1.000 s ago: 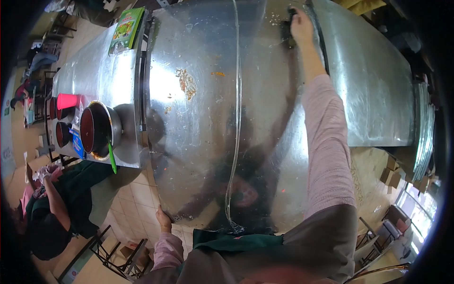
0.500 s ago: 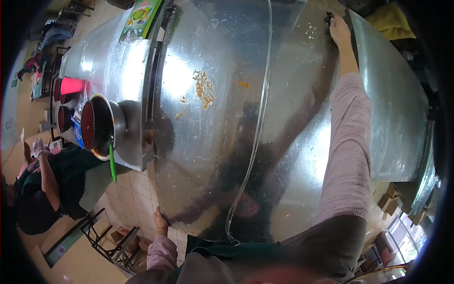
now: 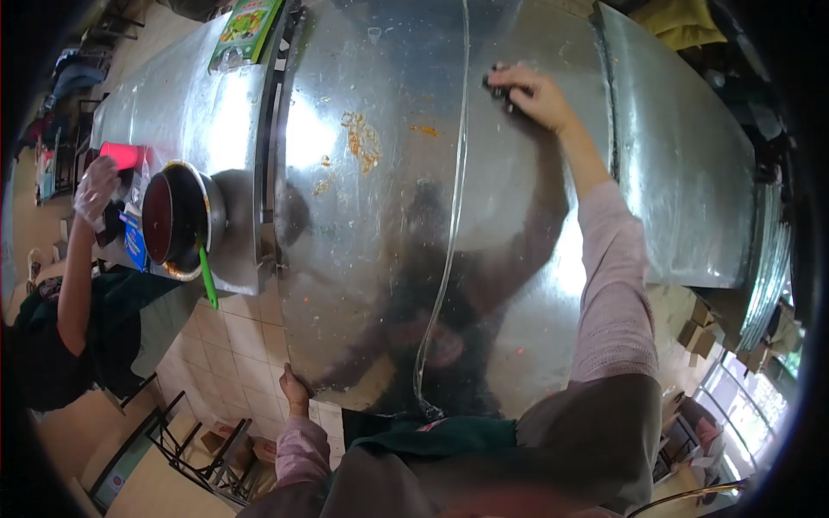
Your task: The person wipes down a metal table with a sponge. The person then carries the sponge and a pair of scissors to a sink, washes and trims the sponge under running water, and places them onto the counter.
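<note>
From my seat at the far end of the camera feed, I have the dark pad (image 3: 499,91) at one o'clock on the metal bench (image 3: 371,259), with the right hand (image 3: 539,100) over it and its grip clamped on it. I'd judge it light, soft and hardly fragile, perhaps slippery if wet; I would take hold across its back, fingers spread. Its long axis seems to run from ten to four o'clock, the exposed end pointing to ten (the fingers hide much, so I can't be certain).

Left of it runs a clear strip (image 3: 458,164), with orange residue (image 3: 361,142) towards eleven. The left hand (image 3: 294,388) is at the bench's near corner, seven o'clock; I cannot tell whether it clasps the edge. At nine o'clock, a dark pot (image 3: 183,212) stands on the neighbouring bench, near a co-worker's gloved hand (image 3: 97,187).
</note>
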Motion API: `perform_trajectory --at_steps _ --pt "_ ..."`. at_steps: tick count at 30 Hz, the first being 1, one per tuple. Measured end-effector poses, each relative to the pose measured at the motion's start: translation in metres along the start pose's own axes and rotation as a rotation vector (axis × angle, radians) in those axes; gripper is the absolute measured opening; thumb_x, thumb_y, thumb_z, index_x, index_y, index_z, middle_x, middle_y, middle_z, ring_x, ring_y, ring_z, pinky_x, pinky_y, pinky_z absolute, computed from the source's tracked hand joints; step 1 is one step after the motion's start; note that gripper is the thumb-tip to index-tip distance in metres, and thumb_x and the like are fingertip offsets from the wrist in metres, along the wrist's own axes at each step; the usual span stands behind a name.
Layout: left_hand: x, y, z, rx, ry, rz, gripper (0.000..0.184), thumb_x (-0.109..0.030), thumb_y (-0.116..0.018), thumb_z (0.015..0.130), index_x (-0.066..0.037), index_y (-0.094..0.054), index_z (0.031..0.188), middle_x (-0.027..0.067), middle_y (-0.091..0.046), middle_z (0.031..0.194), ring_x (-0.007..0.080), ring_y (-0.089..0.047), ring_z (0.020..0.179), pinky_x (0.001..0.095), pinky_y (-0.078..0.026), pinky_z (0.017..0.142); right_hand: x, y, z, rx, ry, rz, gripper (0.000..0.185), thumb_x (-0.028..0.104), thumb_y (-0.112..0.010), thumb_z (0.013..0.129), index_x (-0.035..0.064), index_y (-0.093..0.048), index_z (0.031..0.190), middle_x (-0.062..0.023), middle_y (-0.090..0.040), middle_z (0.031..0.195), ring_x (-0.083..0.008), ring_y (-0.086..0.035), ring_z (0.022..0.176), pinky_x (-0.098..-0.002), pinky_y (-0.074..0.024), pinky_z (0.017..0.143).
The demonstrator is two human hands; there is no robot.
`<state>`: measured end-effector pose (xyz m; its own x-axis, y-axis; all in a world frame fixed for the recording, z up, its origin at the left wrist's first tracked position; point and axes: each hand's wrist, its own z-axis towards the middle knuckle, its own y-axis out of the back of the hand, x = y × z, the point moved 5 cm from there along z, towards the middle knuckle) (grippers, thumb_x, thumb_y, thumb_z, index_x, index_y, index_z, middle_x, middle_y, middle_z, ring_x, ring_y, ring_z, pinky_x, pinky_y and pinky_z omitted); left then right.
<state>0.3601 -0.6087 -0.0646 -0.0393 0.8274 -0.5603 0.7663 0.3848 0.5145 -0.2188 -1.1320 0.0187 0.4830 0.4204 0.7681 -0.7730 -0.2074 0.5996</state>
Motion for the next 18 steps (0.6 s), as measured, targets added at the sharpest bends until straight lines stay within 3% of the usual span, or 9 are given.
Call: perform_trajectory --at_steps 3,7,11,13,15,18 --pt "-0.006 -0.001 -0.003 0.008 -0.043 -0.004 0.045 -0.030 -0.037 0.092 0.006 -0.058 0.075 0.0054 -0.057 0.066 0.0137 -0.050 0.057 0.0273 -0.041 0.055 0.054 -0.025 -0.059 0.094 -0.041 0.023 0.033 -0.004 -0.045 0.069 0.0099 -0.065 0.092 -0.0030 -0.062 0.103 -0.0224 -0.049 0.112 -0.0400 -0.0220 0.105" --pt "-0.024 -0.006 -0.015 0.016 -0.117 0.088 0.047 -0.032 -0.035 0.093 0.005 -0.059 0.074 0.0044 -0.056 0.064 0.0123 -0.046 0.055 0.0279 -0.039 0.053 0.099 -0.056 -0.131 0.241 -0.133 0.139 0.032 -0.005 -0.045 0.071 0.0094 -0.066 0.090 -0.0054 -0.063 0.099 -0.0231 -0.053 0.108 -0.0433 -0.0233 0.104" --pt "-0.012 -0.003 -0.004 -0.021 -0.211 0.079 0.049 -0.034 -0.036 0.092 0.005 -0.058 0.073 0.0041 -0.052 0.060 0.0122 -0.043 0.055 0.0286 -0.037 0.053 0.116 -0.059 -0.127 0.318 -0.215 0.364 0.032 -0.005 -0.044 0.072 0.0064 -0.065 0.093 -0.0066 -0.063 0.101 -0.0217 -0.054 0.105 -0.0378 -0.0289 0.101" --pt "-0.005 0.000 0.000 -0.047 -0.195 0.093 0.049 -0.034 -0.037 0.092 0.005 -0.057 0.071 0.0041 -0.051 0.059 0.0127 -0.042 0.055 0.0294 -0.036 0.053 0.104 -0.047 -0.096 0.080 -0.438 0.450 0.032 -0.005 -0.044 0.072 0.0028 -0.064 0.097 -0.0073 -0.062 0.103 -0.0187 -0.054 0.102 -0.0301 -0.0352 0.095" --pt "0.002 0.002 0.002 -0.073 -0.176 0.110 0.050 -0.035 -0.037 0.092 0.005 -0.056 0.069 0.0040 -0.051 0.059 0.0132 -0.042 0.055 0.0302 -0.036 0.052 0.085 -0.043 -0.043 -0.119 -0.481 0.493 0.031 -0.004 -0.045 0.074 0.0004 -0.063 0.099 -0.0069 -0.061 0.104 -0.0152 -0.054 0.099 -0.0237 -0.0385 0.088" --pt "0.004 0.003 0.003 -0.116 -0.160 0.093 0.052 -0.036 -0.038 0.092 0.006 -0.053 0.065 0.0039 -0.049 0.056 0.0139 -0.041 0.054 0.0317 -0.036 0.052 0.071 -0.043 0.054 -0.354 -0.308 0.406 0.030 -0.002 -0.045 0.075 0.0010 -0.064 0.099 -0.0053 -0.062 0.102 -0.0129 -0.055 0.093 -0.0223 -0.0399 0.083"
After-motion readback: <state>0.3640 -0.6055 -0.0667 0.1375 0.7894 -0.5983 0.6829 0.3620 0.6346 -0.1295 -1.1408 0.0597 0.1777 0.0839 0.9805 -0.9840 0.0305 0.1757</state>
